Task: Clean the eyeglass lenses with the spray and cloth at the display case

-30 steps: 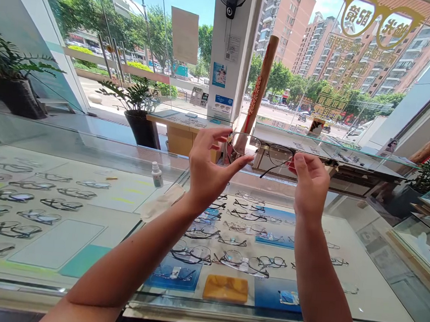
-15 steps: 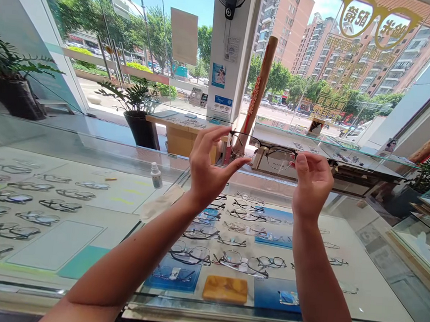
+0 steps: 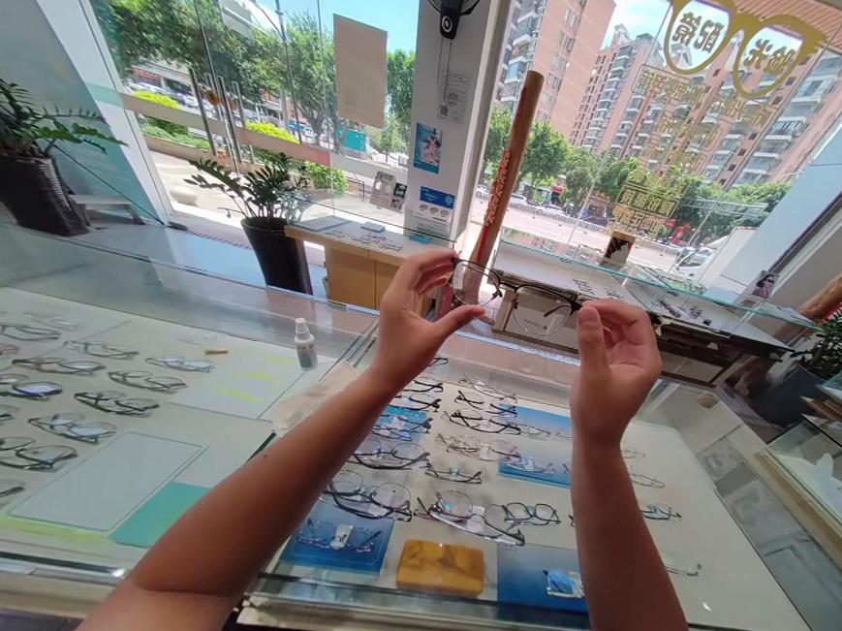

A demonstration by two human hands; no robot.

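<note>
A pair of eyeglasses (image 3: 515,286) with a dark upper rim and clear lenses is held up above the glass counter, between my two hands. At its left end, the fingertips of my left hand (image 3: 415,323) touch the frame's corner, and the thumb reaches below the left lens. My right hand (image 3: 615,370) pinches the right end between thumb and curled fingers. The temples are mostly hidden. Beneath my wrists, inside the display case, rows of eyeglasses (image 3: 485,423) lie on a pale surface.
A small white spray bottle (image 3: 305,345) and a pale cloth (image 3: 317,395) are on the counter (image 3: 263,288) at left. A yellow-brown case (image 3: 440,566) sits near the front edge. A potted plant (image 3: 273,246), a wooden post (image 3: 512,157) and another display case (image 3: 691,303) stand beyond.
My left hand has shifted slightly right, and the eyeglasses have turned a little in my hands. My right hand has moved slightly right. Both hands still hold the eyeglasses.
</note>
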